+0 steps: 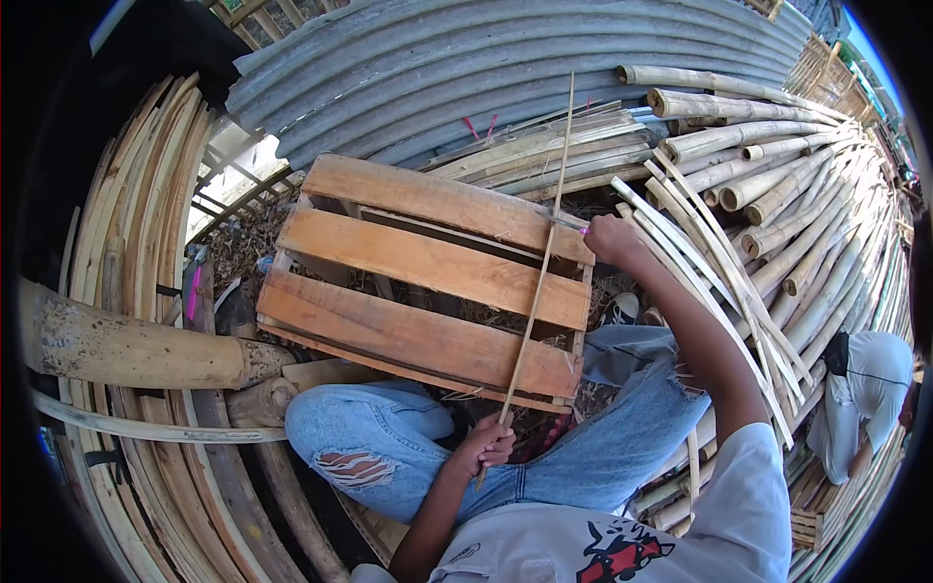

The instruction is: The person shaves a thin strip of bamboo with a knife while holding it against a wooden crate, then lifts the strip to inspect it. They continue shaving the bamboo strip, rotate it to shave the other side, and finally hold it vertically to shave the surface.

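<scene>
A long thin bamboo strip (536, 309) slants over the right part of a slatted wooden crate (418, 260). Near my lap, my left hand (485, 447) is closed around the strip's lower end. My right hand (612, 239) grips a knife (566, 222) at the crate's far right corner. Its blade lies across the strip and looks to touch it; a bit of pink shows at the handle, the rest hidden by my fingers. The strip's far end sticks out past the crate towards the metal sheet.
Corrugated metal sheeting (525, 58) stands behind the crate. Bamboo poles (777, 185) are piled on the right, split strips (146, 223) on the left. A thick bamboo pole (146, 348) juts in beside my knee. Another person (865, 389) bends over at the far right.
</scene>
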